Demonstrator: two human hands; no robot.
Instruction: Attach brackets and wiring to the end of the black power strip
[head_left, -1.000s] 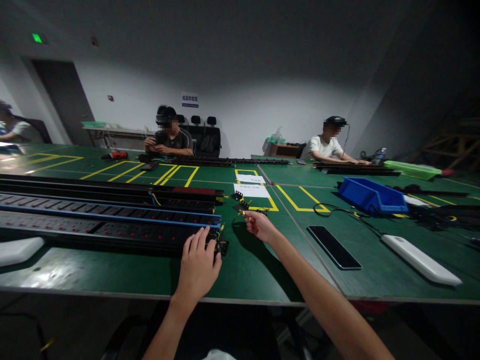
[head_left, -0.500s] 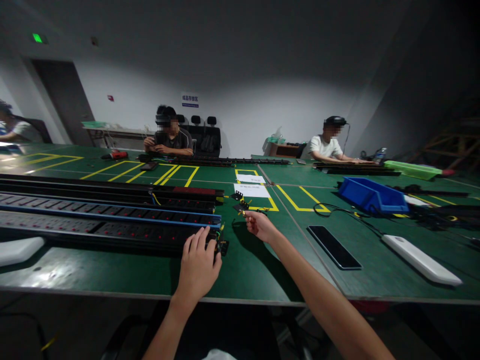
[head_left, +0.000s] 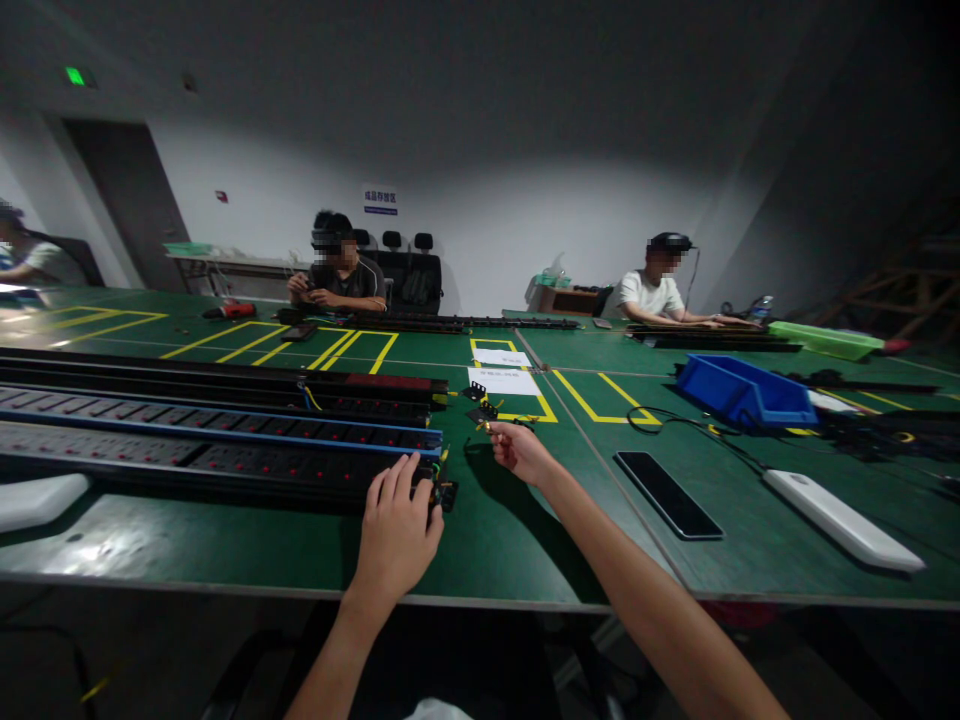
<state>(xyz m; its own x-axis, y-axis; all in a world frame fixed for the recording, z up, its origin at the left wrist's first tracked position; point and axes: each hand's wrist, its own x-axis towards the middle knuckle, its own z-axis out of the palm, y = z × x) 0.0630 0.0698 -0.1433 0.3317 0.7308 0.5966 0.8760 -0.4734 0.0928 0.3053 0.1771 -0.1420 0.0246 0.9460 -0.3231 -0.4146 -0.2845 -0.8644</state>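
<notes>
My left hand (head_left: pixel 397 525) lies over the near right end of a long black power strip (head_left: pixel 277 470), fingers stretched out across its top. The strip carries a row of sockets with small red marks, and short green and yellow wires show at its end. To the right, my right hand (head_left: pixel 520 452) is closed in a pinch above the table. A tiny brass-yellow piece (head_left: pixel 486 427) shows at its fingertips, too small to name. Just beyond are small black brackets (head_left: pixel 484 408). A second strip with a blue edge (head_left: pixel 337 432) runs behind the first.
A dark phone (head_left: pixel 667 495) and a white power bank (head_left: pixel 840 520) with a cable lie on the right. Behind them stands a blue bin (head_left: pixel 742 390). Paper labels (head_left: pixel 502 381) lie beyond my right hand. Co-workers sit across the green table (head_left: pixel 525 570).
</notes>
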